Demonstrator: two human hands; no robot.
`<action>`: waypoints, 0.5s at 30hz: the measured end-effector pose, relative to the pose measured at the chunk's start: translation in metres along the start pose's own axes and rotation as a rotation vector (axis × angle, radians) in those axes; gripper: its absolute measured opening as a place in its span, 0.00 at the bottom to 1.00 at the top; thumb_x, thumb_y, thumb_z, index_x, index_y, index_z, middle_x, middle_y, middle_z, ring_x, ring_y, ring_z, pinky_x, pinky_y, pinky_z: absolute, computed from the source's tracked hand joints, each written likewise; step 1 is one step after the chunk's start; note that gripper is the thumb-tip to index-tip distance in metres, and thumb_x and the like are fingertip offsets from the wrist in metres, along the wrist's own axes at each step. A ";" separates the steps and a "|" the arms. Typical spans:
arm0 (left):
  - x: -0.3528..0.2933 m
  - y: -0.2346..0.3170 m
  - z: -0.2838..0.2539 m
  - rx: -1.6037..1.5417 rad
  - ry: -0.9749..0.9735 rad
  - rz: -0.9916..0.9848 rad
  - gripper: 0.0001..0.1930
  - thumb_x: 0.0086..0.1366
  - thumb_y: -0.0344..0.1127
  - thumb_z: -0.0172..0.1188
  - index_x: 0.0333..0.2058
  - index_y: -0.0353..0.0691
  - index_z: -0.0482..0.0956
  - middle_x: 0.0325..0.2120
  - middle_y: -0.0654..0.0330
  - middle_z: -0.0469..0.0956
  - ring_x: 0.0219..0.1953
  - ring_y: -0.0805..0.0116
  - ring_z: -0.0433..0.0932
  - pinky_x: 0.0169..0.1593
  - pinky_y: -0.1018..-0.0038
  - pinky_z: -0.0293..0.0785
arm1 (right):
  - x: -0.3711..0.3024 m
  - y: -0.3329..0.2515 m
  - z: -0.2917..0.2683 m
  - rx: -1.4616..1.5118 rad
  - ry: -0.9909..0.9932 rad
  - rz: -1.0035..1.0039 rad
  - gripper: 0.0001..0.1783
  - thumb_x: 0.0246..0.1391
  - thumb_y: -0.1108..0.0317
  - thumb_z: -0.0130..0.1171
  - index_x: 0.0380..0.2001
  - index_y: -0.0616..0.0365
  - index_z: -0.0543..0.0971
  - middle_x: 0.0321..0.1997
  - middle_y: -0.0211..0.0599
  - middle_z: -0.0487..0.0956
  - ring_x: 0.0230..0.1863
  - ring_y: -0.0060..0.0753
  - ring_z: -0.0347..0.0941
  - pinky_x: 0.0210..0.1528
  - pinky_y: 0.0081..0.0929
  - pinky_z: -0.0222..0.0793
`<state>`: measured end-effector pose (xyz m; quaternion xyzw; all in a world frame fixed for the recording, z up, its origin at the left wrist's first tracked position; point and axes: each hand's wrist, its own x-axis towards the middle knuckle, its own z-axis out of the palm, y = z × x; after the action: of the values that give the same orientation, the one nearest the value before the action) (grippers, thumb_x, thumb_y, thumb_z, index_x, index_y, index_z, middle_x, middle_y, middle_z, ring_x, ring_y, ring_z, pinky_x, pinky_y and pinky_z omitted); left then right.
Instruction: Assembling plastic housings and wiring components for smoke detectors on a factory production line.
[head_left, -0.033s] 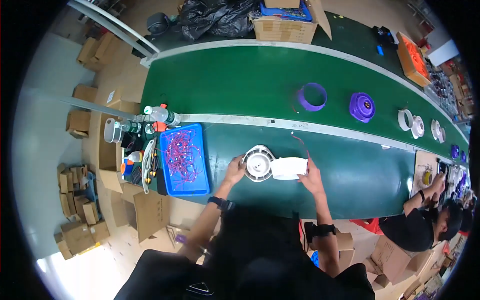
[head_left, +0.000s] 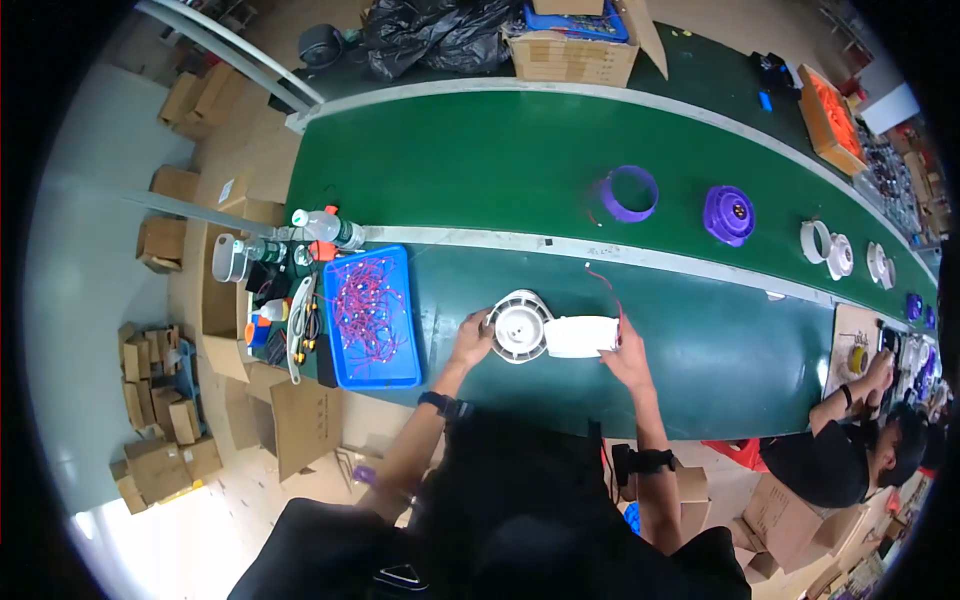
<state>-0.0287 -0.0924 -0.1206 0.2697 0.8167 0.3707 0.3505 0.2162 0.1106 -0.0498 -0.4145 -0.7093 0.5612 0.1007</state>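
My left hand (head_left: pixel 472 342) grips the left edge of a white round housing (head_left: pixel 521 328) with a slotted rim and a disc in its middle. Close against its right side is a white ring-shaped part (head_left: pixel 580 337), seen from the side. My right hand (head_left: pixel 630 358) is closed on the right end of that ring. A thin red wire (head_left: pixel 608 283) with a small pale connector runs up from near my right fingers over the green bench. Both parts are at or just above the bench top; I cannot tell which.
Left of my hands lies a blue tray (head_left: pixel 414 330) of red wires (head_left: pixel 368 310). Bottles (head_left: pixel 335 229) and tools stand beyond it. On the conveyor belt (head_left: pixel 450 150) are a purple ring (head_left: pixel 630 194), a purple housing (head_left: pixel 729 215) and white parts (head_left: pixel 838 255). A co-worker (head_left: pixel 835 455) sits at the right.
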 end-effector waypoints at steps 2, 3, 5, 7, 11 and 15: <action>-0.004 0.001 0.001 0.114 0.128 0.124 0.16 0.61 0.32 0.55 0.48 0.39 0.75 0.41 0.44 0.75 0.40 0.51 0.77 0.47 0.66 0.73 | -0.005 -0.021 -0.012 0.004 -0.031 -0.051 0.25 0.38 0.75 0.64 0.43 0.64 0.70 0.37 0.51 0.78 0.41 0.52 0.77 0.42 0.37 0.72; -0.003 0.001 0.000 0.116 0.132 0.119 0.16 0.61 0.32 0.55 0.48 0.39 0.75 0.41 0.44 0.75 0.40 0.51 0.77 0.47 0.66 0.73 | -0.005 -0.025 -0.016 0.007 -0.038 -0.051 0.25 0.38 0.75 0.64 0.43 0.64 0.70 0.37 0.51 0.78 0.41 0.52 0.77 0.42 0.37 0.72; -0.003 0.001 -0.004 0.008 0.131 0.238 0.17 0.59 0.36 0.59 0.47 0.38 0.76 0.41 0.44 0.74 0.40 0.51 0.77 0.46 0.66 0.74 | -0.010 -0.032 -0.023 -0.008 -0.115 -0.234 0.25 0.43 0.71 0.63 0.46 0.65 0.70 0.34 0.45 0.80 0.39 0.44 0.78 0.42 0.36 0.72; -0.004 0.006 -0.009 0.023 0.085 0.232 0.16 0.62 0.36 0.58 0.47 0.37 0.76 0.43 0.49 0.72 0.40 0.57 0.77 0.44 0.70 0.75 | -0.015 -0.038 -0.028 0.044 -0.210 -0.144 0.24 0.47 0.66 0.61 0.47 0.65 0.69 0.31 0.44 0.80 0.35 0.40 0.78 0.37 0.34 0.73; 0.002 0.018 -0.044 0.415 -0.007 0.129 0.18 0.60 0.39 0.60 0.46 0.36 0.76 0.45 0.49 0.72 0.40 0.57 0.77 0.45 0.70 0.74 | -0.025 -0.086 -0.019 0.231 -0.460 0.255 0.29 0.57 0.48 0.53 0.46 0.67 0.70 0.23 0.44 0.79 0.23 0.33 0.78 0.22 0.26 0.73; -0.017 0.107 -0.062 -0.054 -0.280 0.281 0.21 0.62 0.40 0.58 0.52 0.39 0.71 0.44 0.50 0.76 0.41 0.59 0.78 0.44 0.68 0.75 | -0.040 -0.107 -0.011 0.219 -0.427 0.413 0.34 0.58 0.41 0.45 0.44 0.68 0.69 0.20 0.48 0.77 0.15 0.35 0.74 0.14 0.24 0.69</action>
<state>-0.0474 -0.0683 0.0006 0.4203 0.7041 0.3967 0.4126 0.1971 0.0874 0.0608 -0.4095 -0.5506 0.7170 -0.1227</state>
